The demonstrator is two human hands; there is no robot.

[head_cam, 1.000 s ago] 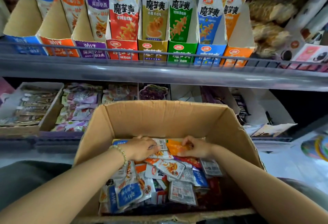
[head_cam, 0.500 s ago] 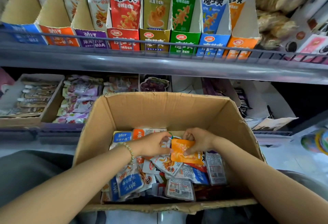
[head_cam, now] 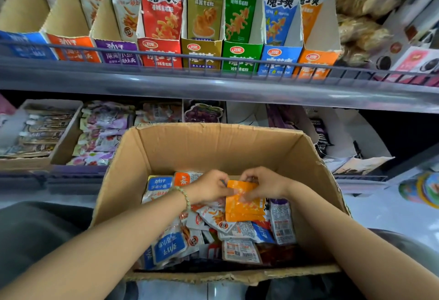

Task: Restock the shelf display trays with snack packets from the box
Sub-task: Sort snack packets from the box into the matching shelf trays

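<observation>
Left grip (head_cam: 209, 188): fingers curled, thumb pinching the upper left corner of the orange packet (head_cam: 245, 209); a bead bracelet (head_cam: 185, 197) sits on the wrist.
Right grip (head_cam: 263, 184): clamped on the same packet, thumb on its face and fingers curled over the top edge.
Orange packet: inside the box (head_cam: 166, 157), held between both grips just above the heap, tilted slightly, its lower edge near the loose packets.
Heap (head_cam: 240, 249): mixed small packets lying every way on the box floor, white, red, blue and orange; a blue packet (head_cam: 169, 245) lies near the front left.
Box: open brown cardboard, standing in front of the lower shelf, its front edge torn.
Upper shelf (head_cam: 213, 86): a row of upright trays behind a wire rail, from the left blue, orange, purple, then red tray (head_cam: 159, 55), olive, green, blue and orange tray (head_cam: 317, 62), each with a tall printed card at its back.
Lower shelf: a cardboard tray (head_cam: 65, 140) of flat packets at the left, purple and pink packets beside it; the parts behind the box are hidden.
</observation>
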